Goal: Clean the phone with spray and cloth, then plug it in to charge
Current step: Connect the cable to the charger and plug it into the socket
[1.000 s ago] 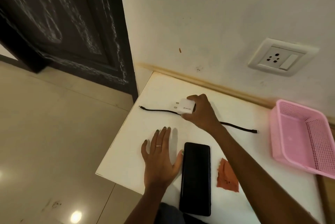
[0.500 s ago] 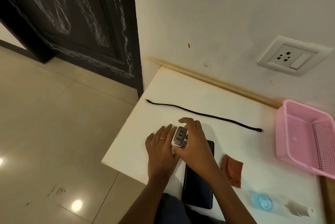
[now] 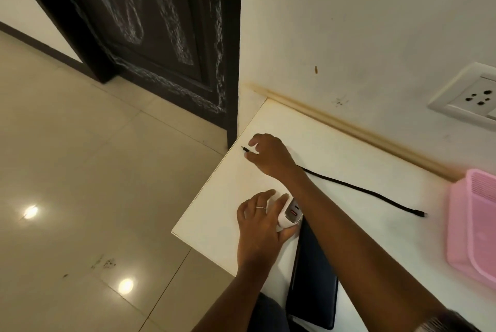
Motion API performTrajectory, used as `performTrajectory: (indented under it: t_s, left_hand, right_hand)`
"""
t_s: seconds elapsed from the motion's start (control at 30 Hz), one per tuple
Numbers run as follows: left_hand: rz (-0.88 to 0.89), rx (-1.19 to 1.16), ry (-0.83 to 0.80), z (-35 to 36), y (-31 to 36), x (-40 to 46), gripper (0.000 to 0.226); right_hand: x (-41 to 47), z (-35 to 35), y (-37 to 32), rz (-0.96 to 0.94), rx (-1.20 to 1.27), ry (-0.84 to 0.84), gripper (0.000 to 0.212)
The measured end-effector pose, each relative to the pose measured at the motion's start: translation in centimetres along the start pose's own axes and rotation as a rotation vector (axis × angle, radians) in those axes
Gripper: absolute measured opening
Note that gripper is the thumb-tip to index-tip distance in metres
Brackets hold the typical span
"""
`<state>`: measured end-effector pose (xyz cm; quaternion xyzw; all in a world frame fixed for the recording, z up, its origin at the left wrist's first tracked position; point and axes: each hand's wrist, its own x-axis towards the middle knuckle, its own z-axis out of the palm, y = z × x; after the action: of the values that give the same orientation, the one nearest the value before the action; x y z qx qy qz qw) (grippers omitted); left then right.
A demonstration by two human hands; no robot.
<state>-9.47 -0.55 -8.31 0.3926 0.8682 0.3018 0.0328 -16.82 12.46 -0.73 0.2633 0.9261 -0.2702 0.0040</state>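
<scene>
My left hand (image 3: 261, 227) holds the white charger adapter (image 3: 290, 214) between thumb and fingers, its ports facing up. My right hand (image 3: 271, 155) reaches across to the left end of the black cable (image 3: 375, 193) and pinches it just behind the plug tip (image 3: 243, 148). The cable runs right across the white table (image 3: 222, 213) to its other plug. The black phone (image 3: 314, 278) lies face up near the front edge, partly hidden under my right forearm. A white wall socket (image 3: 472, 96) sits on the wall at far right.
A pink plastic basket (image 3: 472, 224) stands at the table's right side. A dark door (image 3: 161, 23) and tiled floor (image 3: 80, 170) lie to the left, beyond the table's edge. The cloth and spray bottle are out of view.
The adapter passed from my right hand to my left. My right hand then moved up and left to the cable's left end and took hold of it. The camera turned left.
</scene>
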Motion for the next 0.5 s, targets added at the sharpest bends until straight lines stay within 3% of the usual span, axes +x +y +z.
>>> performTrajectory:
  t_s: [0.1, 0.23, 0.37, 0.5]
  left_hand:
    - [0.018, 0.029, 0.028, 0.0, 0.0, 0.0, 0.05]
    - [0.019, 0.054, 0.028, 0.0, 0.0, -0.1, 0.052]
    - [0.015, 0.033, 0.019, 0.2, -0.3, 0.0, 0.051]
    - [0.005, 0.046, 0.029, 0.3, -0.3, 0.0, 0.051]
  right_hand:
    - [1.4, 1.6, -0.4, -0.024, -0.204, 0.03, 0.035]
    - [1.6, 1.8, -0.6, 0.007, -0.226, 0.051, 0.023]
    - [-0.6, -1.8, -0.2, 0.132, 0.084, 0.121, 0.017]
    - [-6.0, -7.1, 1.4, 0.142, 0.364, 0.184, 0.011]
